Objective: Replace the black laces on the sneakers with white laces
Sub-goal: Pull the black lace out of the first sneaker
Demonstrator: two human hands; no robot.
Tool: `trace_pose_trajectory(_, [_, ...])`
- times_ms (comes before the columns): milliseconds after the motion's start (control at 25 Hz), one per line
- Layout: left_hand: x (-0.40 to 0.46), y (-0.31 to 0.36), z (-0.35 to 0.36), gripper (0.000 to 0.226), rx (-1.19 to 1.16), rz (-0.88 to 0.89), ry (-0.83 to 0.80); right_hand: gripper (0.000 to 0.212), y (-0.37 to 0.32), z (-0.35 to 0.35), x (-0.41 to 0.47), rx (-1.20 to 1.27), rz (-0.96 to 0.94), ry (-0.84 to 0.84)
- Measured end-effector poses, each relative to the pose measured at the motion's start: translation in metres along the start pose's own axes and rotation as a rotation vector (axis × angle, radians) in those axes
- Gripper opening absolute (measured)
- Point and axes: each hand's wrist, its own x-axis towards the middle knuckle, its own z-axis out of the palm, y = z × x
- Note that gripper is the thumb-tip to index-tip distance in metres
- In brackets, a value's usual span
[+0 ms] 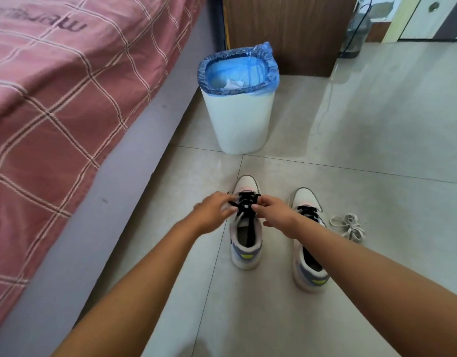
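- So, both hands are down at the left one of two white low-top sneakers with blue-grey heel panels and a yellow-green patch (246, 225), which sits on the pale glossy tiled floor (351, 163).
- The left hand (212, 211) comes in from the left, fingers (226, 199) curled in at the black lace (244, 202) near the top eyelets. Looks like a pinch on the lace, though that hand is a bit motion-blurred, so exactly which fingers have it is hard to call.
- The right hand (275, 211) mirrors it from the other side: thumb and fingertips (258, 206) pressed together on the black lace right at the tongue, the rest of the fingers bent loosely.
- Between the two sets of fingers the black lace is still criss-crossed through the eyelets, and a loose end drops toward the wrists into the shoe opening.
- The second matching sneaker (308, 243) is just right of the right-hand fingers, partly under that forearm, with its own black lace (308, 211) still threaded.
- A bundled pile of white laces (348, 225) lies on the floor further right of the fingers, just beside the second sneaker, touched by neither hand.
- Out past the fingertips stands a white plastic waste bin with a blue bag liner (239, 99), some crumpled white paper inside.
- Off to the left of the left-hand fingers runs a bed with a pink checked cover (54, 99) on a grey base.
- Beyond the bin is a dark brown wooden cabinet (286, 29).
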Motion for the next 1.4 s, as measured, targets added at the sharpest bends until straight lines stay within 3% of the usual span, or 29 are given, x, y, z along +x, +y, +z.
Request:
trace_pose_trajectory(80, [0.004,0.017,0.015,0.037,0.088,0.098,-0.043,0.021,-0.003,-0.001,-0.002,0.02,-0.004,-0.02])
trace_pose_trajectory(160, [0.01,0.026,0.017,0.025,0.236,0.108,0.054,0.019,-0.002,-0.001,-0.003,0.004,0.001,-0.023])
trace_pose_trajectory(240, [0.012,0.029,0.013,0.01,0.226,0.104,0.101,0.013,0.001,-0.002,-0.003,-0.046,0.001,-0.018])
trace_pose_trajectory(320, [0.009,0.03,0.007,0.013,-0.19,0.058,0.118,0.013,0.003,-0.004,-0.003,-0.063,0.005,-0.026])
trace_pose_trajectory(400, [0.004,0.034,0.003,0.017,-0.876,-0.09,0.126,0.02,0.003,-0.006,-0.003,-0.002,0.023,-0.018])
trace_pose_trajectory(440, [0.005,0.032,0.004,0.016,-1.097,-0.182,0.152,0.022,0.003,-0.007,-0.004,0.035,0.034,-0.006])
trace_pose_trajectory(480, [0.005,0.031,0.008,0.014,-1.172,-0.259,0.194,0.023,0.002,-0.008,-0.004,0.06,0.044,0.005])
trace_pose_trajectory(520, [0.004,0.028,0.013,0.013,-1.062,-0.32,0.246,0.024,0.002,-0.008,-0.004,0.073,0.051,0.011])
trace_pose_trajectory(560, [0.003,0.023,0.019,0.021,-0.805,-0.341,0.301,0.024,0.002,-0.008,-0.003,0.077,0.051,0.013])
trace_pose_trajectory(640, [0.001,0.016,0.032,0.041,-0.326,-0.225,0.349,0.024,-0.002,-0.006,-0.003,0.03,0.017,0.016])
trace_pose_trajectory(760, [-0.001,0.02,0.051,0.047,-0.289,-0.093,0.184,0.021,-0.021,-0.007,-0.005,-0.267,-0.155,0.01])
trace_pose_trajectory(840, [-0.002,0.021,0.062,0.038,-0.283,-0.079,0.2,0.014,-0.044,-0.005,-0.007,-0.33,-0.263,0.061])
trace_pose_trajectory(1080, [-0.004,0.016,0.072,0.045,-0.256,-0.063,0.236,0.014,-0.133,-0.052,0.011,0.927,-0.209,0.31])
trace_pose_trajectory(1160, [-0.006,0.014,0.072,0.046,-0.243,-0.058,0.229,0.01,-0.145,-0.095,0.02,1.169,-0.258,0.441])
trace_pose_trajectory(1240, [-0.007,0.011,0.073,0.046,-0.229,-0.067,0.233,0.014,-0.144,-0.137,0.025,1.249,-0.312,0.526])
trace_pose_trajectory(1320, [-0.007,0.011,0.073,0.045,-0.235,-0.066,0.245,0.012,-0.136,-0.157,0.022,1.067,-0.329,0.525])
trace_pose_trajectory(1400, [-0.009,0.013,0.073,0.041,-0.216,-0.052,0.263,0.023,-0.108,-0.145,0.017,0.422,-0.245,0.465])
